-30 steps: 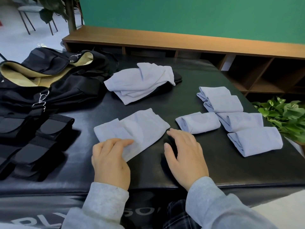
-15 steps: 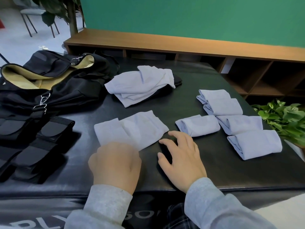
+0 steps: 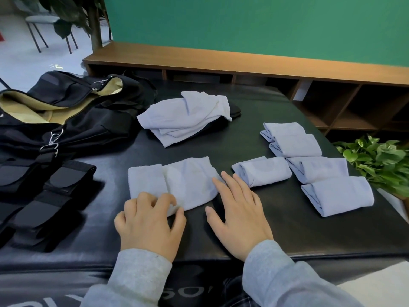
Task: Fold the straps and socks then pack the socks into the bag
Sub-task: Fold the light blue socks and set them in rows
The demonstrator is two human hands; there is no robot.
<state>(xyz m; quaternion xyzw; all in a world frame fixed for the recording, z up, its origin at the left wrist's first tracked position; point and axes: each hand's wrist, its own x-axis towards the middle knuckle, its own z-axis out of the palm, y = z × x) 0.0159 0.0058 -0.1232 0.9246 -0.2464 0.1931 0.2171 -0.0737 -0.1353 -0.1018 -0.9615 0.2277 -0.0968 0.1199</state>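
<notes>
Progress: five folded socks lie in a cluster at right of frame, on the black tabletop [image 3: 276, 235]: folded sock A [image 3: 262, 171] centre-right, B [image 3: 283, 131] and C [image 3: 296, 145] overlapping behind it, D [image 3: 317, 169] and E [image 3: 338, 196] nearer the right edge. Judged done, though not yet packed

In hand: one flat sock [image 3: 177, 181] lower centre, partly laid out. Left hand [image 3: 150, 222] has its fingers curled onto the sock's near edge; looks like a pinch of the cloth, but the fingertips blur, so grip is not certain. Right hand [image 3: 239, 216] lies flat, fingers straight, fingertips touching the sock's right end, holding nothing

Left to do: an unfolded pile [image 3: 183, 118] of pale socks upper centre, count not readable. Folding judged roughly half done or a little more. The bag [image 3: 66, 120] sits upper left, open, tan lining showing; no socks visible inside. So packing has not begun as far as seen

Straps [image 3: 44, 196] at left of frame look stacked and folded, black on black, number unclear

Hidden or unclear: a dark item under the pile's far side, unidentifiable. Bag interior mostly out of sight; its left part is cut off by the frame edge. Plant [image 3: 380, 158] at right edge partly cropped
</notes>
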